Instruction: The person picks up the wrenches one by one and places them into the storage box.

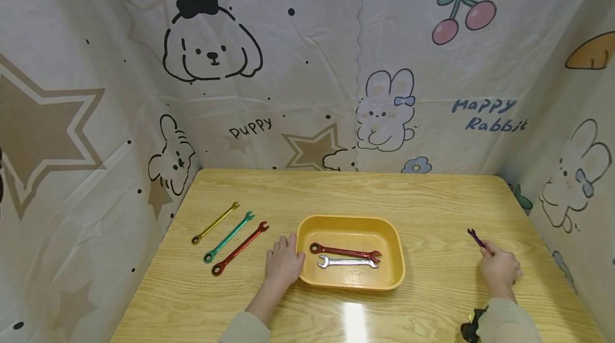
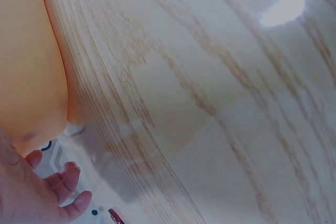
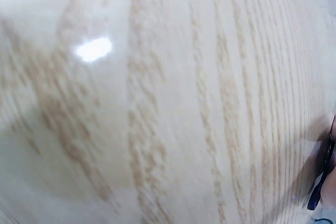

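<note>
A yellow tray (image 1: 396,247) stands mid-table with a dark red wrench (image 1: 345,251) and a silver wrench (image 1: 347,263) lying in it. My left hand (image 1: 284,263) rests flat on the table against the tray's left wall, fingers straight; the left wrist view shows its fingers (image 2: 63,184) beside the tray (image 2: 26,77). My right hand (image 1: 499,267) at the right side grips a purple wrench (image 1: 477,238), whose head sticks out beyond the fingers. The right wrist view shows only a dark sliver of that wrench (image 3: 320,187) at the edge.
Three wrenches lie side by side left of the tray: gold (image 1: 214,223), teal (image 1: 228,237) and red (image 1: 239,248). The wooden table (image 1: 432,199) is walled by cartoon-print cloth (image 1: 307,65) on three sides.
</note>
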A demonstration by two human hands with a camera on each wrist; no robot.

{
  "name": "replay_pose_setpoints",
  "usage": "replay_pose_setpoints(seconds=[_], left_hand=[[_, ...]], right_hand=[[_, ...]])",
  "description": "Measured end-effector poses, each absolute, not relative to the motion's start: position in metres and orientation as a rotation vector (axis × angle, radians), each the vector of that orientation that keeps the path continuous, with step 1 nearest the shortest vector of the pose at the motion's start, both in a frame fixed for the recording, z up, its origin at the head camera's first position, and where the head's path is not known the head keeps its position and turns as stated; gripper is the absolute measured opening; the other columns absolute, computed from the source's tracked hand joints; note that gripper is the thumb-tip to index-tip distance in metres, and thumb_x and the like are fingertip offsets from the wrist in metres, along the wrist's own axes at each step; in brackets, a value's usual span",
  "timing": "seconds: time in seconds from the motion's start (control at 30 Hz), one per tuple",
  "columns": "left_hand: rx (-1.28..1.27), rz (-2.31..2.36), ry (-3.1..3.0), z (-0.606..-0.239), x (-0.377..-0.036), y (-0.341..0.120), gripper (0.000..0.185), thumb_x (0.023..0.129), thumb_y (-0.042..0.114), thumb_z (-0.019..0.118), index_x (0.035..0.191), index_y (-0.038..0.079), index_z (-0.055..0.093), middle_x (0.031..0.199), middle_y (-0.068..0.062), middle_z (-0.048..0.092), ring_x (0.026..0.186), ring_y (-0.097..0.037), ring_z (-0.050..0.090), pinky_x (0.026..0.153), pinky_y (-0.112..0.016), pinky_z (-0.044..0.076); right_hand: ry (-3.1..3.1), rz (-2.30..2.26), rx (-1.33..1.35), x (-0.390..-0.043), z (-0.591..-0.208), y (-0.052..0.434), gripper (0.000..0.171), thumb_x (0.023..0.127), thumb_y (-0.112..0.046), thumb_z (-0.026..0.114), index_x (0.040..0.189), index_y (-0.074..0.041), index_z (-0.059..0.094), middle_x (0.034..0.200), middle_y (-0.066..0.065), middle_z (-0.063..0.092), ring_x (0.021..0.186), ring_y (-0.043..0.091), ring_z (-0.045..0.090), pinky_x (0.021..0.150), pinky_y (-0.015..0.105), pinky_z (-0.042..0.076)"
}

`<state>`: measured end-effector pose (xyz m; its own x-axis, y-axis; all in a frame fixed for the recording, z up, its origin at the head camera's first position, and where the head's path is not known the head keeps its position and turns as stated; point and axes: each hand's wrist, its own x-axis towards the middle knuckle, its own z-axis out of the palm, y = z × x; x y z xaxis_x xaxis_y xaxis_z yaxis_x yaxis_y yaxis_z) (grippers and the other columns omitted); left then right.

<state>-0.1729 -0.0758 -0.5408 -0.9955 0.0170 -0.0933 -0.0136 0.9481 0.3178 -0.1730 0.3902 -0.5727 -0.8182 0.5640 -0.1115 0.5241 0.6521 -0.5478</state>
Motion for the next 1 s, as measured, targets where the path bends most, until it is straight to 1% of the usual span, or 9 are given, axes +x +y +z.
replay_pose_setpoints(seconds=[0.2,0.43,0.87,1.0], left_hand=[[-0.005,0.494,3.005,-0.541,-0.173,-0.076,0.039,0.089,0.030,0.051,0.121,0.009,0.040,0.102,-0.013,0.045,0.090,-0.027,0.044,0.076,-0.045,0.037],[-0.003,0.501,3.013,-0.541,-0.172,-0.076,0.037,0.089,0.029,0.051,0.119,0.010,0.041,0.100,-0.013,0.045,0.088,-0.027,0.043,0.074,-0.044,0.037],[0.000,0.488,3.001,-0.541,-0.173,-0.076,0.037,0.089,0.030,0.052,0.118,0.009,0.041,0.100,-0.012,0.044,0.089,-0.027,0.043,0.075,-0.044,0.036],[0.004,0.487,3.003,-0.542,-0.173,-0.076,0.035,0.089,0.030,0.052,0.116,0.010,0.041,0.098,-0.012,0.044,0.087,-0.027,0.043,0.074,-0.044,0.036]], right_hand=[[-2.822,0.874,-0.912,-0.174,-0.571,0.389,0.036,0.095,-0.017,0.041,0.128,-0.004,0.048,0.122,0.039,0.038,0.104,0.056,0.035,0.079,0.055,0.026],[-2.805,0.797,-0.786,-0.173,-0.572,0.387,0.031,0.094,-0.011,0.043,0.121,0.002,0.051,0.113,0.039,0.045,0.099,0.055,0.039,0.079,0.055,0.028],[-2.714,0.786,-0.738,-0.168,-0.580,0.380,0.030,0.093,-0.009,0.044,0.120,0.002,0.052,0.106,0.043,0.043,0.097,0.056,0.038,0.080,0.057,0.028],[-2.670,0.809,-0.733,-0.167,-0.579,0.376,0.030,0.093,-0.008,0.044,0.120,0.002,0.051,0.105,0.042,0.043,0.098,0.055,0.037,0.083,0.057,0.026]])
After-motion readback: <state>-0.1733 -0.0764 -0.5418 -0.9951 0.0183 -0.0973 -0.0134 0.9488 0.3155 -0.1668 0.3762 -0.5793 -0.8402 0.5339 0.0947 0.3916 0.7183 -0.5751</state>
